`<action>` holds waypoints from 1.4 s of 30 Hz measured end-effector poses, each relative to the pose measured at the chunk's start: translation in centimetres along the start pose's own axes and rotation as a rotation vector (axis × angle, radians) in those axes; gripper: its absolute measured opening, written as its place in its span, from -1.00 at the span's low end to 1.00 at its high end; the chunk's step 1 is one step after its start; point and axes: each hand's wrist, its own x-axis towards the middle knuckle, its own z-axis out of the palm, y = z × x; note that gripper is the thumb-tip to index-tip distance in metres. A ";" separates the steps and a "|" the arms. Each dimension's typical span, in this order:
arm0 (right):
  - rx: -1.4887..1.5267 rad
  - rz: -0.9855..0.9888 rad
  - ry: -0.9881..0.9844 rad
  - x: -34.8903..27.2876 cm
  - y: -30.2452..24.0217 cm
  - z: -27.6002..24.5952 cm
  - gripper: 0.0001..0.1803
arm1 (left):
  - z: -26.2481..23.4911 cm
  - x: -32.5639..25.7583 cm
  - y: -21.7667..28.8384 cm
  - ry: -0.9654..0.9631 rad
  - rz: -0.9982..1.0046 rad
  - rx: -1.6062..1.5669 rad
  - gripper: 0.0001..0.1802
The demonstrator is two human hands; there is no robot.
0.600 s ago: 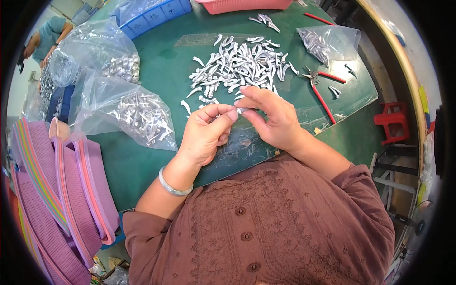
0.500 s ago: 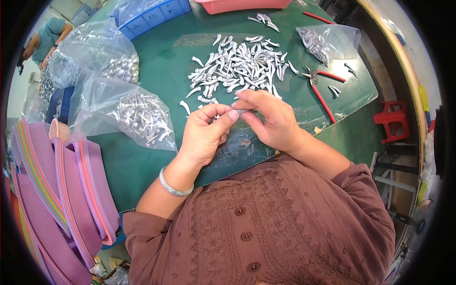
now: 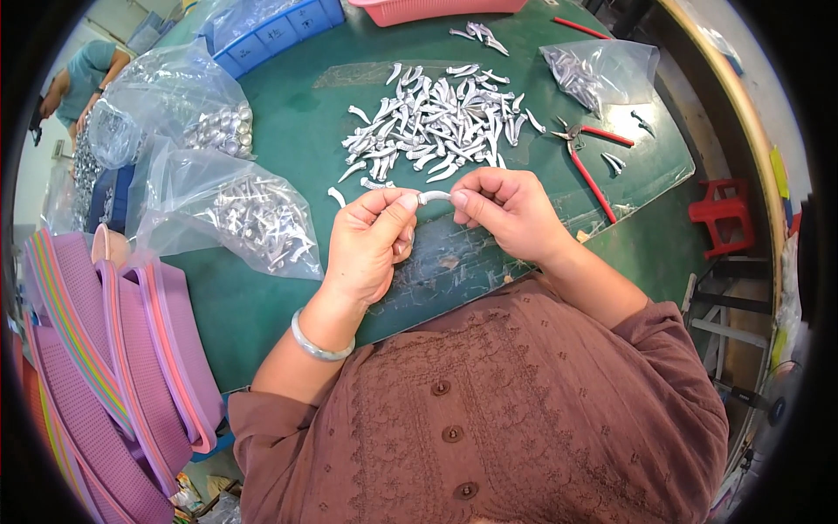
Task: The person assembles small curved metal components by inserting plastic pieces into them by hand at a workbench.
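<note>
Between my two hands is a small curved silvery-white metal piece (image 3: 436, 197), held level just above the table's near edge. My left hand (image 3: 370, 234) is closed, thumb and forefinger pinching the piece's left end. At its right end, the thumb and forefinger of my right hand (image 3: 508, 214) are pinched closed. Right beyond my hands lies a loose pile of similar curved metal pieces (image 3: 441, 122) on the green table (image 3: 288, 113). One stray piece (image 3: 337, 197) rests beside my left hand.
Red-handled pliers (image 3: 587, 166) lie open at right, near a small bag of metal pieces (image 3: 576, 74). Clear plastic bags of metal parts (image 3: 262, 218) stand at left. A blue crate (image 3: 279, 39) and a pink basket (image 3: 436, 10) are at the back. A person (image 3: 87, 74) works at far left.
My right hand has lowered slightly and its fingers have curled into a pinch. The curved piece, mostly covered before, now shows between my hands.
</note>
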 end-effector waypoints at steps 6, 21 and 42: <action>-0.342 -0.492 0.141 0.1 0.6 0.5 -0.93 | -0.1 -0.1 0.2 -0.071 -0.085 -0.012 -0.86; -0.281 -0.402 0.095 -0.1 0.5 0.7 -0.88 | -0.2 0.0 0.3 -0.057 -0.078 -0.103 -0.86; -0.559 -0.444 0.230 1.6 0.7 -2.4 -0.87 | -0.7 0.3 0.0 -0.054 -0.068 -0.182 -0.81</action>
